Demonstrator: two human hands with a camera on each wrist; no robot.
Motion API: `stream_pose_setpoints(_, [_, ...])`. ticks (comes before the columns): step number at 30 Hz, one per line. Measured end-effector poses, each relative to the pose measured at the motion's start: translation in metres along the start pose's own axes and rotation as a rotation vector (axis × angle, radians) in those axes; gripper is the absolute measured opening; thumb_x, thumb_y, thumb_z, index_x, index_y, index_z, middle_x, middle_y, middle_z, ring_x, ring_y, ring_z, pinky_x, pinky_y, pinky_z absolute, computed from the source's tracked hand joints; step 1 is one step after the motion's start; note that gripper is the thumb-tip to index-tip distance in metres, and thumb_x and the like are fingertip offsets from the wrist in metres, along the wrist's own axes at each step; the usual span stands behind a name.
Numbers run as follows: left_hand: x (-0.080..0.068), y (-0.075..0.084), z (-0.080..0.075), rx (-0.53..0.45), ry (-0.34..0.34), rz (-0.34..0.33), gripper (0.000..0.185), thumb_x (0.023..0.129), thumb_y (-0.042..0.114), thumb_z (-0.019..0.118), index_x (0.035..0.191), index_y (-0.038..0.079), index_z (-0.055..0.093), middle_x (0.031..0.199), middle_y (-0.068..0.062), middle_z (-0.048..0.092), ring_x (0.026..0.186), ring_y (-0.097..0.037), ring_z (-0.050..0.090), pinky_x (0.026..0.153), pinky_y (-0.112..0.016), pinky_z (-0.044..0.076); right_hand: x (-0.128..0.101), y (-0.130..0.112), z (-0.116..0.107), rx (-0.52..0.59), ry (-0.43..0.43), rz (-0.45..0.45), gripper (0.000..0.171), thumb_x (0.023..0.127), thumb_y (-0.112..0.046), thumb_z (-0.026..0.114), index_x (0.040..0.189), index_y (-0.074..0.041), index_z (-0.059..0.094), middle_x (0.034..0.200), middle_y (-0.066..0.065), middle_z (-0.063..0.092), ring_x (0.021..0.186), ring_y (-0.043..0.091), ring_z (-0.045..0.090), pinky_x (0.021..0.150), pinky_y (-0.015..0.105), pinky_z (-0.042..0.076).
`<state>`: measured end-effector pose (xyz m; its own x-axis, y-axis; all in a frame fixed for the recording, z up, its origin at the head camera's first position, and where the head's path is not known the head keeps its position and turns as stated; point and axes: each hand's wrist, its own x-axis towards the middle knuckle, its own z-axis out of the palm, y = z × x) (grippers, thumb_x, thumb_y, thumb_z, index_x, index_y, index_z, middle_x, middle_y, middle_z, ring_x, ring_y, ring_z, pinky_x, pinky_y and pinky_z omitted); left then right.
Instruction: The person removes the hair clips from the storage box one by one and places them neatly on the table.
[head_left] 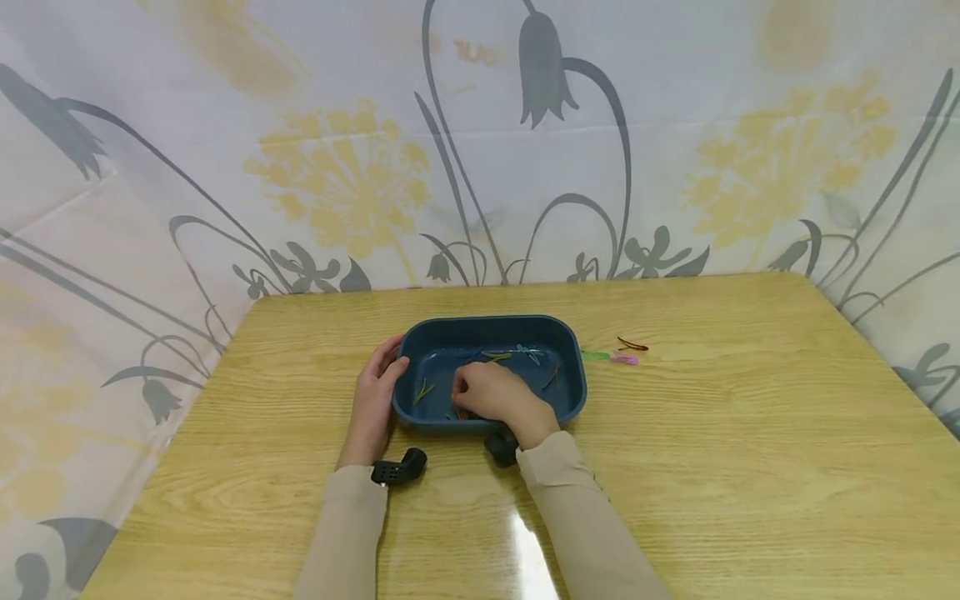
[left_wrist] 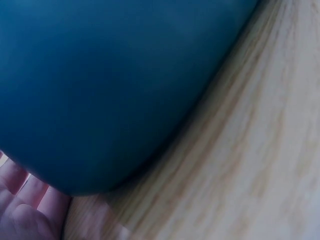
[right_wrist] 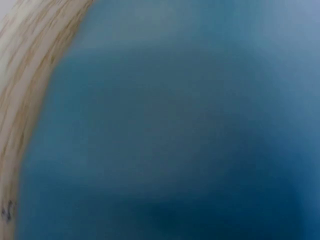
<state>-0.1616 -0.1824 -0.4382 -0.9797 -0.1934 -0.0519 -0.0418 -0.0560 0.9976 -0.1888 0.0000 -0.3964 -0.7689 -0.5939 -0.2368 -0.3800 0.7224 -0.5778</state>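
Left hand (head_left: 375, 392) steadying blue tray (head_left: 491, 329), right hand (head_left: 491, 392) inside — perhaps pinching, wooden table (head_left: 712, 433)

Beige long sleeves (head_left: 577, 508), black wrist cams (head_left: 400, 468) w/ perforated casing.

dark blue tray (head_left: 570, 392), pale wood-grain table (head_left: 712, 467), beige sleeves (head_left: 577, 508)

Dark blue plastic tub (head_left: 570, 337), rounded rectangle, sits upright mid-table. A handful of thin little sticks (head_left: 497, 357) in green, teal and brownish lie scattered flat on its bottom; a few more (head_left: 628, 358) lie just right of it.
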Motion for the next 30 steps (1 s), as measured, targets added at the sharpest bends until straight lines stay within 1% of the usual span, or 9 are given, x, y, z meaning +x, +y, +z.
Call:
stream_pose_setpoints(3, [0.0, 0.001, 0.0, 0.001, -0.001, 0.002, 0.037, 0.095, 0.024, 0.05, 0.131, 0.023, 0.048, 0.135, 0.003, 0.047, 0.122, -0.012, 0.044, 0.103, -0.034, 0.033, 0.0, -0.001, 0.0, 0.002, 0.013, -0.012, 0.015, 0.093, -0.02, 0.051, 0.08, -0.019, 0.06, 0.071, -0.006, 0.059, 0.063, 0.013, 0.052, 0.061, 0.028, 0.041])
stream_pose_setpoints(7, [-0.001, 0.003, -0.001, 0.005, -0.002, -0.005, 0.036, 0.095, 0.024, 0.05, 0.131, 0.023, 0.049, 0.133, 0.005, 0.048, 0.12, -0.011, 0.045, 0.102, -0.032, 0.034, 0.001, -0.002, 0.001, 0.006, 0.057, -0.033, 0.011, 0.091, -0.019, 0.053, 0.081, -0.019, 0.059, 0.071, -0.005, 0.058, 0.063, 0.013, 0.052, 0.06, 0.028, 0.041])
stream_pose_setpoints(12, [-0.001, 0.003, -0.001, 0.006, -0.011, -0.009, 0.037, 0.095, 0.025, 0.05, 0.132, 0.023, 0.048, 0.133, 0.005, 0.048, 0.119, -0.011, 0.046, 0.1, -0.03, 0.036, 0.0, -0.004, 0.002, 0.003, 0.145, -0.064, 0.005, 0.088, -0.015, 0.057, 0.086, -0.017, 0.061, 0.077, -0.005, 0.058, 0.065, 0.013, 0.052, 0.062, 0.028, 0.043])
stream_pose_setpoints(20, [-0.002, 0.001, -0.001, 0.03, -0.008, -0.016, 0.038, 0.094, 0.026, 0.05, 0.132, 0.023, 0.047, 0.136, 0.004, 0.046, 0.123, -0.012, 0.042, 0.103, -0.033, 0.033, -0.004, -0.006, 0.003, -0.016, 0.225, -0.069, 0.013, 0.089, -0.017, 0.056, 0.098, -0.015, 0.066, 0.087, -0.004, 0.062, 0.073, 0.011, 0.054, 0.068, 0.027, 0.046])
stream_pose_setpoints(23, [-0.002, 0.0, 0.0, 0.028, -0.009, -0.016, 0.038, 0.095, 0.025, 0.05, 0.133, 0.023, 0.047, 0.136, 0.004, 0.046, 0.123, -0.012, 0.042, 0.103, -0.033, 0.032, -0.006, -0.006, 0.001, -0.022, 0.243, -0.076, 0.015, 0.09, -0.017, 0.056, 0.1, -0.014, 0.066, 0.089, -0.003, 0.063, 0.074, 0.01, 0.055, 0.069, 0.027, 0.046])
stream_pose_setpoints(30, [-0.002, 0.001, 0.0, 0.028, -0.007, -0.014, 0.038, 0.094, 0.027, 0.05, 0.133, 0.023, 0.047, 0.135, 0.005, 0.047, 0.122, -0.011, 0.043, 0.104, -0.032, 0.032, -0.013, -0.004, -0.006, -0.041, 0.252, -0.085, 0.017, 0.091, -0.018, 0.054, 0.104, -0.013, 0.065, 0.092, -0.003, 0.063, 0.075, 0.01, 0.055, 0.07, 0.027, 0.047])
